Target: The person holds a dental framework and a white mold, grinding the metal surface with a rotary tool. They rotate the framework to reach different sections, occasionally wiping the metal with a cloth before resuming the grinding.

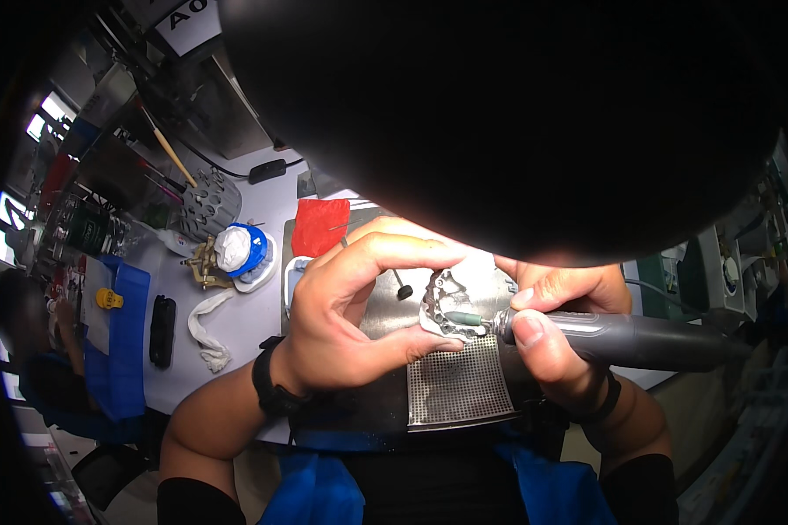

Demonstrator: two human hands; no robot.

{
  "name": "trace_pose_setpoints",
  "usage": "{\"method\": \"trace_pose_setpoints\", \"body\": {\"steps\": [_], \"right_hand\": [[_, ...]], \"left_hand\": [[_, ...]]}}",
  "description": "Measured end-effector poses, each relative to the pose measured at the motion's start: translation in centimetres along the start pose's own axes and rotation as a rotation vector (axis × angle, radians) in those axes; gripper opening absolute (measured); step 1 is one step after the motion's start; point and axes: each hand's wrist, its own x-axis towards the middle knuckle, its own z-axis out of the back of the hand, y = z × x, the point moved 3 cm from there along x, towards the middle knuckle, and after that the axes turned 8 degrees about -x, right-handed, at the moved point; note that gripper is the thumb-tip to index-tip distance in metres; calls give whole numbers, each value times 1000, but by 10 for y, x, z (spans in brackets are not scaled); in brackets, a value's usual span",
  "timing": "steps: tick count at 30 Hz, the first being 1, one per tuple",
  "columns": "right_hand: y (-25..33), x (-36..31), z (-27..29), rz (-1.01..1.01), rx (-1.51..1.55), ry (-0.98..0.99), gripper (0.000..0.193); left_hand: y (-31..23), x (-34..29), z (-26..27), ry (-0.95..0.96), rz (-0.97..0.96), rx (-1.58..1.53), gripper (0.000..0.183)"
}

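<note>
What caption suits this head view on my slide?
The left hand holds a metal dental framework; the right hand holds a rotary handpiece, its green abrasive tip at the framework.

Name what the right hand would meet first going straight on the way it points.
Probably the metal piece in the left hand: the handpiece in the right hand aims its green bit there, though whether they touch is unclear.

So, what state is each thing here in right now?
Left hand, closed on dental framework
Right hand, closed on rotary handpiece
Rotary handpiece, spinning or stopped: cannot tell
Green grinding tip, over the framework, contact unclear
Tool holder, holding slim tools
White strip, crumpled
Red sheet, spread out
Cord switch, on or off: cannot tell
Perforated metal plate, brightly lit
</note>
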Motion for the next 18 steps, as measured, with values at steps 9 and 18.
{"method": "trace_pose_setpoints", "body": {"steps": [9, 18], "right_hand": [[2, -2, -1, -68, 91, -58, 23], [1, -1, -1, -27, 9, -41, 23]], "left_hand": [[3, -1, 1, 10, 4, 5, 58], [2, -1, 0, 5, 7, 8, 57]]}}
